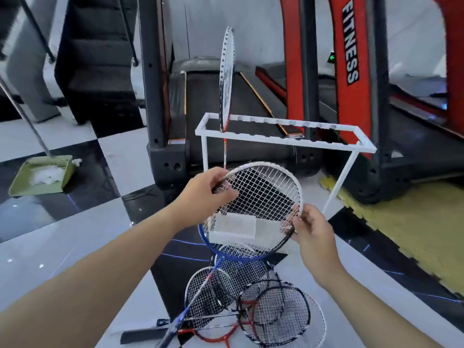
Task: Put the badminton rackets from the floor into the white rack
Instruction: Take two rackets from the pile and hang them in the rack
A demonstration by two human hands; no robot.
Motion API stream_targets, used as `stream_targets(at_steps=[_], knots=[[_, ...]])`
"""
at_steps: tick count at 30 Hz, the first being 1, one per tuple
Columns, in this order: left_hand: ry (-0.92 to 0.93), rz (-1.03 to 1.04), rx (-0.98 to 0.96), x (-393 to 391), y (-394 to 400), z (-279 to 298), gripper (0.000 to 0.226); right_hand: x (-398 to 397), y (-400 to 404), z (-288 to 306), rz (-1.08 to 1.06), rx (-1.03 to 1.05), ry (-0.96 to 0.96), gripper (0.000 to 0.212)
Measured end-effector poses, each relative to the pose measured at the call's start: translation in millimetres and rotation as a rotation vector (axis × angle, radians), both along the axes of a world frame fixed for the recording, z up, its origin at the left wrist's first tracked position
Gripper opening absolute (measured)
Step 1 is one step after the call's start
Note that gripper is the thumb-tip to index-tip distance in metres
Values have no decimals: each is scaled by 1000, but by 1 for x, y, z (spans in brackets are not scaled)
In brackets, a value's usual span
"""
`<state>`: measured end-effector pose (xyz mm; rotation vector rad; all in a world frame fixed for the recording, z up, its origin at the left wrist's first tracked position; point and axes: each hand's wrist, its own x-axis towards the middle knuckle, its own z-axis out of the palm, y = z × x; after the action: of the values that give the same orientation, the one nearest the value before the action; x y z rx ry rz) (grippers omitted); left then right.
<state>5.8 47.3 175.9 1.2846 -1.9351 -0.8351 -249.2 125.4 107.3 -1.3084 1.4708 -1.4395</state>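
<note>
I hold a racket (261,197) with a white, black and blue frame up in front of me, its head facing me. My left hand (213,189) pinches the head's upper left rim. My right hand (310,227) grips the lower right rim. Its blue shaft runs down to the lower left. The white rack (288,140) stands just behind, with one white racket (226,79) standing upright in its left end. A pile of several rackets (253,305) lies on the floor below my hands.
Black and red treadmills (351,71) stand right behind the rack. A green dustpan (42,175) with white scraps lies on the checkered floor at left. A yellow foam mat (414,222) covers the floor at right. Dark stairs rise at the back left.
</note>
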Motion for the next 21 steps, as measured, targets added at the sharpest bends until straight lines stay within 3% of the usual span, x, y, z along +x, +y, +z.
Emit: stream_targets(at_steps=[5, 12, 16, 21], knots=[[34, -90, -145, -6, 22, 60, 13, 9, 12, 57, 44, -170, 134, 26], [188, -135, -459, -8, 60, 138, 9, 4, 17, 137, 94, -365, 62, 29], [328, -115, -675, -6, 88, 201, 7, 10, 13, 172, 196, -262, -26, 23], [437, -101, -831, -5, 117, 258, 8, 29, 18, 211, 346, -164, -76, 36]])
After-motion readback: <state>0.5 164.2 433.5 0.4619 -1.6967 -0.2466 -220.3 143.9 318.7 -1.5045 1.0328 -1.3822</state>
